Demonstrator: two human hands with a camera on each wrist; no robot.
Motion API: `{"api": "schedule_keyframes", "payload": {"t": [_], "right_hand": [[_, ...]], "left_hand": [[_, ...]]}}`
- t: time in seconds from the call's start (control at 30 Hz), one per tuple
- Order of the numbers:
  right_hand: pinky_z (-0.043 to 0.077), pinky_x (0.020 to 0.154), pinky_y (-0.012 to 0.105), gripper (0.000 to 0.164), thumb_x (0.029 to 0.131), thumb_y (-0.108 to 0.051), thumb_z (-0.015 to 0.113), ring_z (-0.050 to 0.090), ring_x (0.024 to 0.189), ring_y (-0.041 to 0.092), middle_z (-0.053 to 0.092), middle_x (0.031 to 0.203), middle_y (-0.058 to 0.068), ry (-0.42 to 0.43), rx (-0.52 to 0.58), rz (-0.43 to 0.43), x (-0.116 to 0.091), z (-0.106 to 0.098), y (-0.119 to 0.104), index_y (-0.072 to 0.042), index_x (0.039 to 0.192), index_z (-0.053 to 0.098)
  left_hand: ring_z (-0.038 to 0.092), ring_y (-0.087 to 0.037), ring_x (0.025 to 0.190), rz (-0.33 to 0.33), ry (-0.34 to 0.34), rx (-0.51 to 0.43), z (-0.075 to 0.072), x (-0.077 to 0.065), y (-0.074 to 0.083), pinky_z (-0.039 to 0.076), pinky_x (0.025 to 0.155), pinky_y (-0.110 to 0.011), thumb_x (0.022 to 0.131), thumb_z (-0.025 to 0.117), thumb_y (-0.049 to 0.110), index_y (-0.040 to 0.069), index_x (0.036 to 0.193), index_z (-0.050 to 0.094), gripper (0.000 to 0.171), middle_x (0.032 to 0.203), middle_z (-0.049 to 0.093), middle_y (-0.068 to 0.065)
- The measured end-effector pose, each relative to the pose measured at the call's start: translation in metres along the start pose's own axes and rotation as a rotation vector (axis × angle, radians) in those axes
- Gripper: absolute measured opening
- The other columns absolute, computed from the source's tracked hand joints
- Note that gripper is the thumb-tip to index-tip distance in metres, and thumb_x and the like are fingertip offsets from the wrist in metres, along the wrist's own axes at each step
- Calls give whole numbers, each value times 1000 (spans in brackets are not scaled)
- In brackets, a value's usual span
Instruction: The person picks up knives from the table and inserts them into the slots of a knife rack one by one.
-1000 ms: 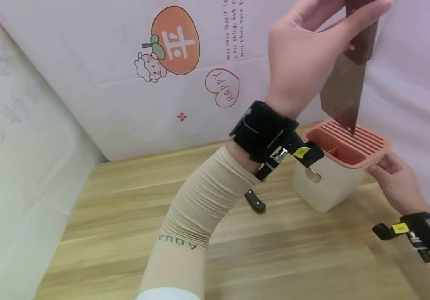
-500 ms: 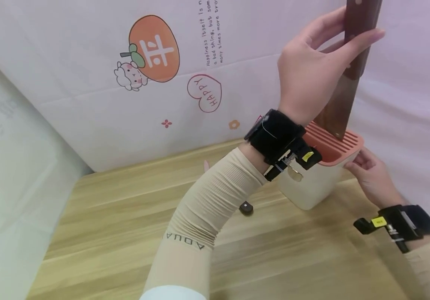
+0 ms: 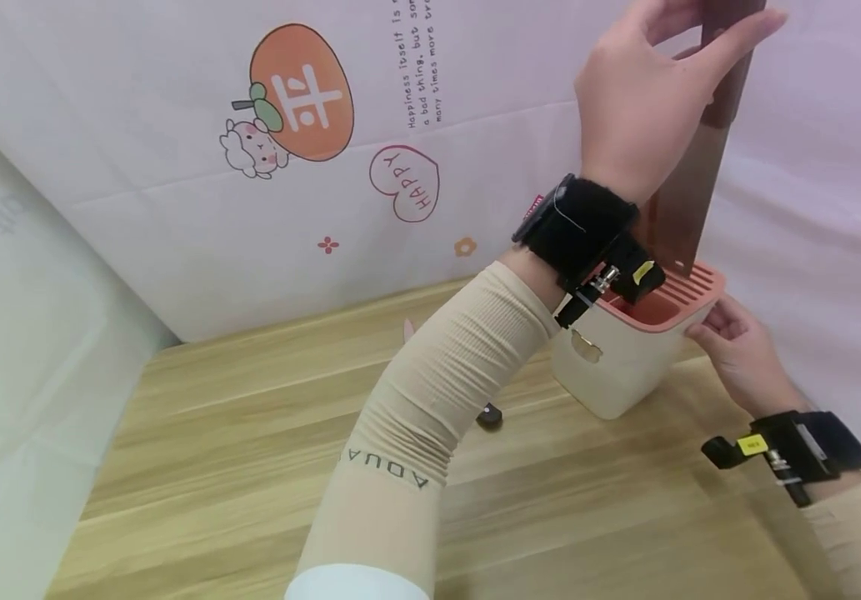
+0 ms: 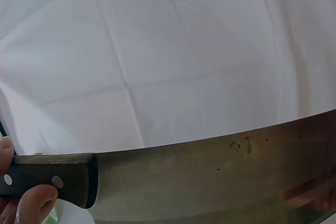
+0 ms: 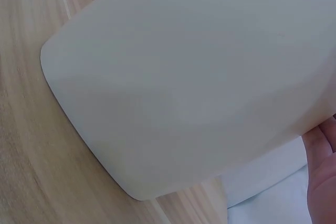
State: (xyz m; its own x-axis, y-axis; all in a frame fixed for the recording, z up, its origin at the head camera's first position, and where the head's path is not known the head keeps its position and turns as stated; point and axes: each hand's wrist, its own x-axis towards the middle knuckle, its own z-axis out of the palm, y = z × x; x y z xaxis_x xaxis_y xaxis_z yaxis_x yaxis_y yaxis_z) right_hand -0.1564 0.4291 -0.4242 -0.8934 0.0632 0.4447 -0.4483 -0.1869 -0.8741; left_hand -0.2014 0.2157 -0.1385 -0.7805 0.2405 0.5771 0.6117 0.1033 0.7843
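My left hand (image 3: 643, 108) grips the dark brown riveted handle of a broad-bladed kitchen knife (image 3: 696, 187) and holds it upright, blade downward. Its lower corner is right at the slotted coral top (image 3: 706, 287) of a cream knife holder (image 3: 610, 371). In the left wrist view, the knife's wide metal blade (image 4: 194, 177) fills the lower part, with a thumb on the handle. At the holder's right side my right hand (image 3: 745, 358) holds its corner just under the rim, fingers curled behind. The holder's wall (image 5: 178, 93) fills most of the right wrist view.
Another knife's dark handle (image 3: 489, 417) lies on the wooden table (image 3: 250, 442), the rest hidden behind my left forearm. A pink pointed tip (image 3: 409, 330) shows past the sleeve. Printed white cloth (image 3: 212, 250) hangs behind the table.
The knife came down toward the slotted top, then rose slightly with my left hand, so more blade shows. The head view has shifted; my right hand stays at the holder.
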Motion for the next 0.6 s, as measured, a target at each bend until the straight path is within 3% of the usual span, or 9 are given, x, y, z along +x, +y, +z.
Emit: {"api": "schedule_keyframes", "payload": {"t": [0.17,0.3,0.43,0.6], "right_hand": [[51,91,13,56,102,9,51,63,115,5,67,131,-1,6,8,5,-2,-2,1,-8,155,44],[51,92,14,55,102,9,51,63,116,6,67,133,0,-10,47,-1,1,-2,3,-8,153,46],[51,92,13,56,102,8,50,62,118,5,66,134,-1,-10,24,8,3,-2,4,-9,155,43],[50,91,12,58,103,8,51,62,117,3,66,133,-4,14,-20,37,-2,-3,4,-8,157,39]], "left_hand": [[51,23,90,-55,-10,-30,6,-2,0,49,67,-3,87,85,24,19,123,68,40,109,68,20],[54,20,86,-70,-46,1,11,-3,-6,46,70,-2,88,85,26,19,128,67,44,111,69,18],[55,18,80,-120,-58,34,23,-7,-22,42,72,-1,87,85,30,20,126,68,43,107,69,20],[59,13,76,-161,-87,35,46,-21,-50,46,67,-4,86,86,28,17,124,69,43,108,72,15]]}}
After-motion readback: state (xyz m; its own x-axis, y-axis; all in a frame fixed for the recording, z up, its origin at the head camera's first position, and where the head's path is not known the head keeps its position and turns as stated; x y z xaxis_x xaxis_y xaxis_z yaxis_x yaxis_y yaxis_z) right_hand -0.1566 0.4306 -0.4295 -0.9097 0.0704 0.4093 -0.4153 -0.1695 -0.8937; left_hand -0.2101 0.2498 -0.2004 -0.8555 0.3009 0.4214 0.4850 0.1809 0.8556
